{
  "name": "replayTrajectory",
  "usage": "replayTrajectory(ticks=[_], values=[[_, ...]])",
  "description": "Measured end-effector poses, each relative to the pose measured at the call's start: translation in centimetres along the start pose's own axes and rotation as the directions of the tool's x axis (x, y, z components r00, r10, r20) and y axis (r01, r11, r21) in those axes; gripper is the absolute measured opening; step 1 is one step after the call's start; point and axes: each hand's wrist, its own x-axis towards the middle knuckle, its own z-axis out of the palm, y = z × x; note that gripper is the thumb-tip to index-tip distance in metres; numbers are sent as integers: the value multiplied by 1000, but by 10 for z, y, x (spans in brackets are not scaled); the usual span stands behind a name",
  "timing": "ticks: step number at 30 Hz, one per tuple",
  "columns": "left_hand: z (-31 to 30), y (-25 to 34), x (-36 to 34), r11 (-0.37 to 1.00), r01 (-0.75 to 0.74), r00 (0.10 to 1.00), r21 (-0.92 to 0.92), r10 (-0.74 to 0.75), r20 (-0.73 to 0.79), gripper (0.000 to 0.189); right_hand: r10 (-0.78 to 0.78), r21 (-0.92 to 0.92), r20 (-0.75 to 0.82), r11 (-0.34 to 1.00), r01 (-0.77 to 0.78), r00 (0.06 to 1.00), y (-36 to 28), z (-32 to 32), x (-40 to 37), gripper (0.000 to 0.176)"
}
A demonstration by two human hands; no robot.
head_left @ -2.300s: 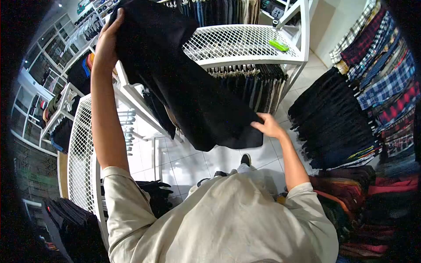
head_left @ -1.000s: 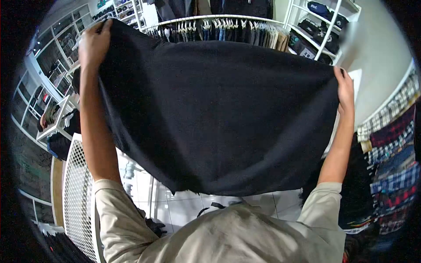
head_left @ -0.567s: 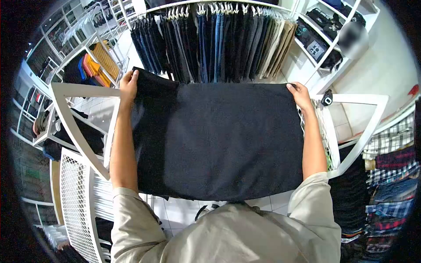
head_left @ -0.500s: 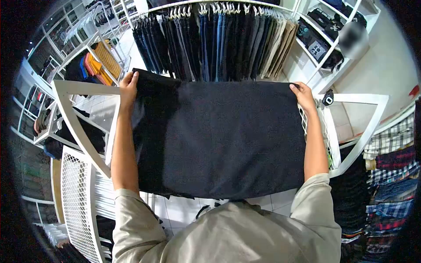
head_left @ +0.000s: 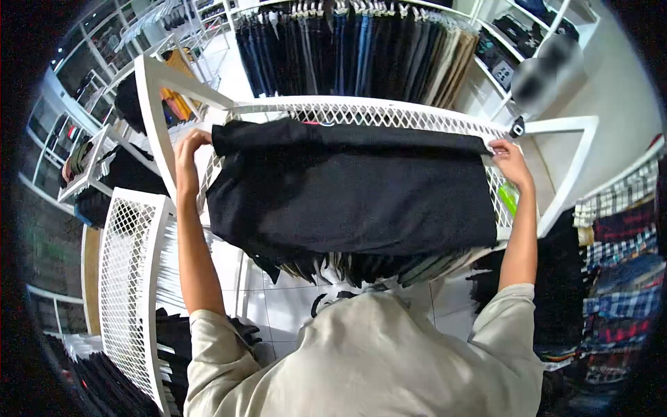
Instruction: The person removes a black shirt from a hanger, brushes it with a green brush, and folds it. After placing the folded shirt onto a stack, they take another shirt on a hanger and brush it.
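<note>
A wide black garment (head_left: 347, 194) lies across the white mesh shelf (head_left: 389, 111) in front of me, its far edge turned over in a long strip. Its near edge hangs over the front of the shelf, and its exact kind is not clear. At the far left corner of the cloth, my left hand (head_left: 187, 160) has its fingers closed on the edge. My right hand (head_left: 513, 164) pinches the far right corner between thumb and fingers. Both arms reach forward, well apart.
Trousers on hangers (head_left: 347, 55) line the rack beyond the shelf. Slanted white frame bars (head_left: 156, 118) rise beside the shelf ends. A bright green item (head_left: 508, 199) sits on the mesh at right. Plaid shirts (head_left: 618, 299) hang on the right; another mesh-topped rack (head_left: 128, 278) stands left.
The black garment has come down from being held stretched up and now lies on the mesh shelf. Its far edge has folded over. Both hands still hold its far corners.
</note>
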Motion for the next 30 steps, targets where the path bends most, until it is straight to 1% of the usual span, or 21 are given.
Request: replayTrajectory(ticks=[1, 2, 3, 4, 6, 7, 8, 10, 11, 12, 14, 16, 18, 19, 21, 22, 24, 25, 28, 29, 30], values=[[-1, 1, -4, 997, 30, 999, 73, -32, 26, 39, 103, 17, 31, 994, -104, 994, -12, 2, -8, 44], [0, 1, -6, 987, 56, 997, 148, -63, 48, 43, 10, -24, 20, 1000, -10, 1000, 13, 6, 1, 38], [7, 3, -7, 983, 75, 996, 169, -82, 31, 40, 16, -36, -15, 999, -17, 1000, 4, 10, -1, 38], [2, -11, 0, 959, 78, 992, 273, -101, 73, 34, 18, -46, -49, 999, -20, 999, -10, 19, -1, 37], [3, -42, 10, 919, 40, 994, 392, -75, 74, 32, -32, -43, -74, 999, 29, 997, 2, 41, 19, 35], [-5, -72, 21, 886, -37, 992, 462, -22, 122, 38, -49, -127, -80, 991, 39, 996, 0, 47, 25, 34], [-3, -89, 26, 816, -130, 987, 563, 53, 152, 42, -140, -149, -115, 981, 122, 983, 10, 57, 34, 33], [8, -81, 32, 801, -151, 973, 579, 18, 229, 44, -57, -291, -72, 956, 34, 996, 16, 62, 48, 34], [15, -79, 34, 834, 26, 975, 551, -144, 172, 48, -50, -303, -67, 952, 27, 997, 20, 62, 53, 34], [14, -89, 39, 828, 31, 976, 560, -147, 163, 48, -40, -248, -31, 968, 31, 999, 25, 60, 60, 31], [4, -122, 55, 822, -173, 953, 542, 2, 302, 49, -67, -315, 12, 947, 67, 998, 41, 54, 72, 34], [10, -109, 56, 867, -106, 952, 487, -53, 303, 38, -54, -310, 52, 948, 67, 997, 47, 49, 77, 36], [1, -117, 66, 947, 82, 929, 312, -186, 320, 27, -10, -222, 32, 975, 17, 999, 24, 41, 64, 35], [-3, -116, 66, 946, 86, 928, 313, -190, 320, 27, 24, -84, 42, 996, -20, 999, 32, 39, 69, 36], [-12, -112, 69, 973, 181, 954, 144, -209, 214, 23, 145, 106, 70, 983, -152, 987, 18, 24, 64, 37], [-17, -110, 73, 979, 165, 960, 118, -187, 207, 25, 81, 314, 86, 944, -104, 993, 33, 20, 69, 33], [-20, -106, 80, 982, 187, 969, 21, -188, 160, 25, 84, 447, 31, 890, -89, 996, 29, 17, 74, 29], [-17, -105, 86, 983, 182, 970, 20, -183, 159, 25, 81, 448, 27, 890, -84, 996, 29, 18, 81, 29], [5, -96, 95, 993, 96, 993, 74, -101, 67, 27, 84, 401, -38, 914, -62, 996, 25, 26, 100, 30], [15, -90, 91, 938, 36, 999, 344, -47, 25, 29, 81, 172, -146, 983, -55, 986, 23, 32, 101, 31], [23, -83, 86, 809, -15, 1000, 588, 20, -3, 31, 51, -67, -250, 995, -69, 967, 16, 37, 100, 32]])
